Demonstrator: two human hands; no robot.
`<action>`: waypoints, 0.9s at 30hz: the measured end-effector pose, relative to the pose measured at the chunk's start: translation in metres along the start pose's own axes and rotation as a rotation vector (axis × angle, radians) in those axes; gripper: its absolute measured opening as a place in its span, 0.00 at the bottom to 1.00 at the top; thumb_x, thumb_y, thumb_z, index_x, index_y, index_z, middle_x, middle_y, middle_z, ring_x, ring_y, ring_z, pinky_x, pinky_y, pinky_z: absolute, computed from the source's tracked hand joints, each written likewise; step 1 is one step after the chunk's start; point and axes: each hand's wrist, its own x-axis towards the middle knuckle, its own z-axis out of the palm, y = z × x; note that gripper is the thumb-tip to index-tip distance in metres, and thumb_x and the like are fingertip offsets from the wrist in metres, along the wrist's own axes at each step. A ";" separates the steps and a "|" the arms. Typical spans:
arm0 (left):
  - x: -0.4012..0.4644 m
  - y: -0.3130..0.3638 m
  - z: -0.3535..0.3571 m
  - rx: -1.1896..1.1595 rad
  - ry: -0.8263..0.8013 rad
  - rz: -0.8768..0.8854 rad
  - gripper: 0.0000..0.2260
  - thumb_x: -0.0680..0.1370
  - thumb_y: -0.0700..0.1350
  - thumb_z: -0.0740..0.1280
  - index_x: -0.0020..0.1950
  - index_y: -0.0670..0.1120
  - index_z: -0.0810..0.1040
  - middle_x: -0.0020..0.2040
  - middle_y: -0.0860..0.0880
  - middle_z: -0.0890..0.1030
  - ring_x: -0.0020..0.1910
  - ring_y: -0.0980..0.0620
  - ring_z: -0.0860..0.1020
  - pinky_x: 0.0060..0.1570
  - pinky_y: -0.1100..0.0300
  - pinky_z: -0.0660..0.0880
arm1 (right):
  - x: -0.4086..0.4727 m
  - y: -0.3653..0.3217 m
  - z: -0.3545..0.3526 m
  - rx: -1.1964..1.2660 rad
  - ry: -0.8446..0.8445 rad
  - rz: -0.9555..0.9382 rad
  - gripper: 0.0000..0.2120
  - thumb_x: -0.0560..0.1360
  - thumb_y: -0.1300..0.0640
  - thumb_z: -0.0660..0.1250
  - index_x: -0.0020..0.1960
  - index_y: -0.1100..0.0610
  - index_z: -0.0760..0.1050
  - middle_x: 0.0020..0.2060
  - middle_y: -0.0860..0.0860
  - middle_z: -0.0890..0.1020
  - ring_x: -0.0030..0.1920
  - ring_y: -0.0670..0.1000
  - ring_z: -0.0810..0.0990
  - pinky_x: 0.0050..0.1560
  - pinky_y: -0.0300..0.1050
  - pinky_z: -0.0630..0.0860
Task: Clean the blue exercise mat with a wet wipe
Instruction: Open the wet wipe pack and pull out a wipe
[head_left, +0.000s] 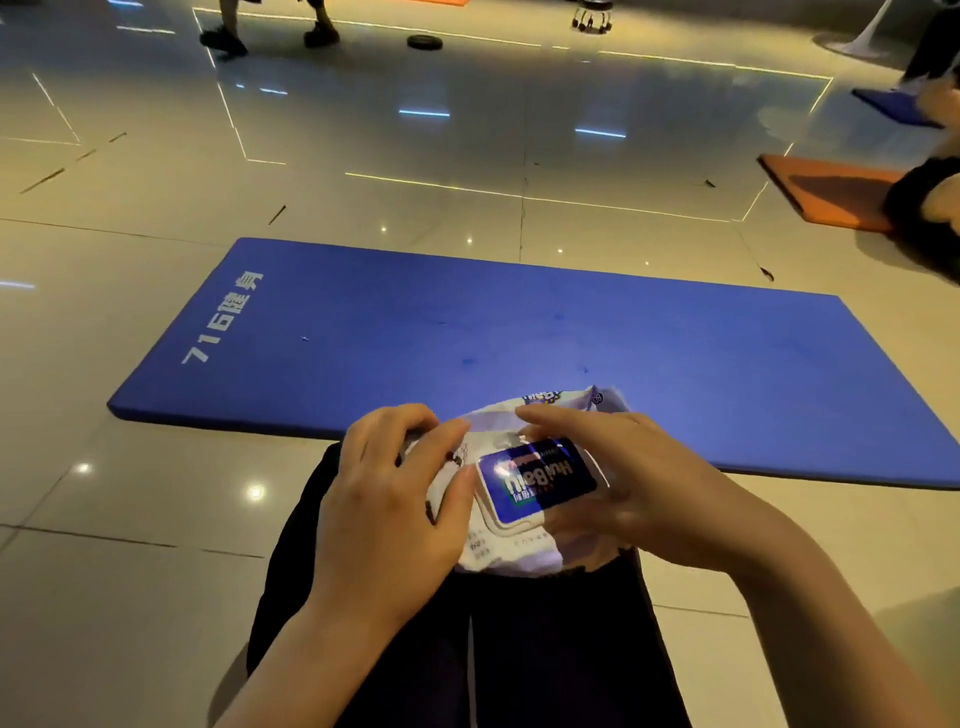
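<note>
The glossy tiled floor (467, 202) spread around me, with the blue exercise mat (519, 338) lying flat just past my knees. Over my lap I held the wet-wipe pack (519, 493): my left hand (395, 499) gripped its left end, and my right hand (639, 493) curled round its right side by the closed blue lid (540, 480).

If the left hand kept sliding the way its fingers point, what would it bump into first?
Probably the right hand. The left hand grips the wipes pack, fingers pointing up and right across it toward the blue lid. Depth is unclear; it might brush the lid first.
</note>
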 end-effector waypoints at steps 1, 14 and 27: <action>0.000 0.000 -0.003 0.047 0.002 0.025 0.18 0.75 0.58 0.62 0.62 0.54 0.71 0.59 0.52 0.73 0.59 0.52 0.73 0.47 0.56 0.78 | 0.003 0.000 -0.005 -0.020 -0.050 -0.006 0.32 0.73 0.51 0.74 0.70 0.33 0.64 0.59 0.27 0.68 0.65 0.39 0.67 0.62 0.41 0.75; -0.013 0.021 0.027 0.003 -0.113 0.002 0.28 0.76 0.67 0.54 0.71 0.54 0.66 0.66 0.50 0.75 0.64 0.51 0.73 0.45 0.70 0.74 | -0.009 -0.013 0.060 -0.167 0.421 0.272 0.37 0.70 0.24 0.41 0.66 0.45 0.69 0.61 0.42 0.78 0.49 0.38 0.70 0.40 0.24 0.65; 0.019 0.008 -0.021 -0.248 -0.043 0.122 0.13 0.78 0.57 0.63 0.58 0.53 0.75 0.62 0.57 0.76 0.64 0.53 0.74 0.52 0.63 0.78 | 0.015 -0.008 0.009 -0.078 -0.069 0.172 0.34 0.72 0.35 0.66 0.74 0.37 0.58 0.66 0.28 0.63 0.62 0.31 0.58 0.75 0.50 0.55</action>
